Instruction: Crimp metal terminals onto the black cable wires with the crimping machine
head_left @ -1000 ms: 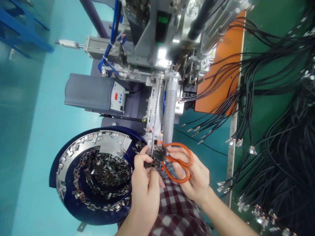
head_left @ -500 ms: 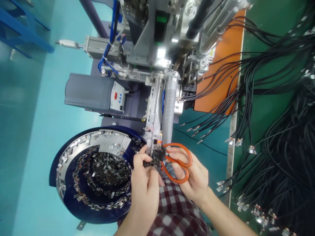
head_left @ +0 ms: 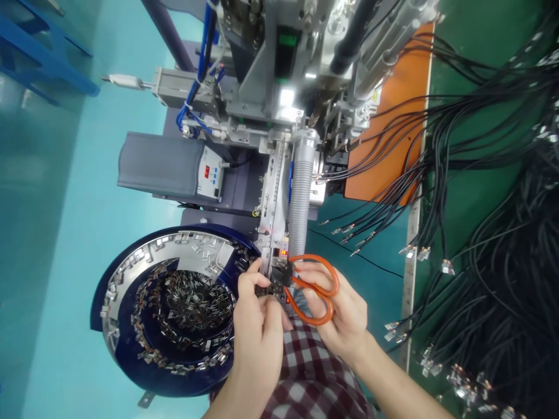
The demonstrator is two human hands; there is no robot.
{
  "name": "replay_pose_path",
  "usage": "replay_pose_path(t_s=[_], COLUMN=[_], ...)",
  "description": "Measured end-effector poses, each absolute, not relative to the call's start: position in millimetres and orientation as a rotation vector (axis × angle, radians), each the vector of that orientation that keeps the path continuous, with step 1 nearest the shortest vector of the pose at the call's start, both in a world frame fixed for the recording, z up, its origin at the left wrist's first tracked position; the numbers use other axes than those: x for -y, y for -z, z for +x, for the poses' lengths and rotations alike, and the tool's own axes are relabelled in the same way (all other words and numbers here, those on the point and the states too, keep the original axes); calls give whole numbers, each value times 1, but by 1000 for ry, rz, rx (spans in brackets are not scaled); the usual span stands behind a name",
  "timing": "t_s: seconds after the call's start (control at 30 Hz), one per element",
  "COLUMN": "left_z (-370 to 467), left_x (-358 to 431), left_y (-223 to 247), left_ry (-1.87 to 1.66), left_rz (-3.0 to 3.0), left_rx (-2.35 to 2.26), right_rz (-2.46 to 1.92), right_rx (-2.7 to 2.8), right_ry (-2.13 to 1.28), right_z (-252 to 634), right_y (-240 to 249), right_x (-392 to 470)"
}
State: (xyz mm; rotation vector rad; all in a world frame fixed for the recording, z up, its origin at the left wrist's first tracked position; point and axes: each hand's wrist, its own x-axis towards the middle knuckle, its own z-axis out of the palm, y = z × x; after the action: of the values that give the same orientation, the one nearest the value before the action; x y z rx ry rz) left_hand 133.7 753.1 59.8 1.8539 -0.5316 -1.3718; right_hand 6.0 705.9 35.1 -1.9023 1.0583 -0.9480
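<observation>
My right hand [head_left: 347,311] holds a pair of scissors [head_left: 315,320] by its orange handle loops. The dark blade end points left, against the lower end of a metal feed track [head_left: 271,215]. Close by on the left, my left hand [head_left: 258,331] has its fingers bent in at the same track end, near a small dark part. Whatever is between those fingertips is hidden. Beside that hand sits a round dark-blue feeder bowl [head_left: 157,381], with many small shiny metal terminals [head_left: 196,299] in it.
A ribbed grey hose [head_left: 301,203] runs along the track. Further up stands the machine [head_left: 262,105], with a grey control box [head_left: 161,166] at its left. Black cables [head_left: 441,169] with metal ends hang over an orange plate [head_left: 384,151] and a green surface at right.
The view has shifted very slightly. Both hands and the scissors stay in nearly the same place at the track end. Some terminals in the bowl have changed position.
</observation>
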Motion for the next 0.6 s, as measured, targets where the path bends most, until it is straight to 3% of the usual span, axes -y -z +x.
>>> replay_pose_path(t_s=[0.6], left_z=[133], left_x=[-752], left_y=[-61], left_ry=[1330], left_rz=[1866], left_rx=[524], right_rz=[-1914], right_rx=[-1047], right_ry=[996], right_z=[26], right_y=[-20], right_x=[-677])
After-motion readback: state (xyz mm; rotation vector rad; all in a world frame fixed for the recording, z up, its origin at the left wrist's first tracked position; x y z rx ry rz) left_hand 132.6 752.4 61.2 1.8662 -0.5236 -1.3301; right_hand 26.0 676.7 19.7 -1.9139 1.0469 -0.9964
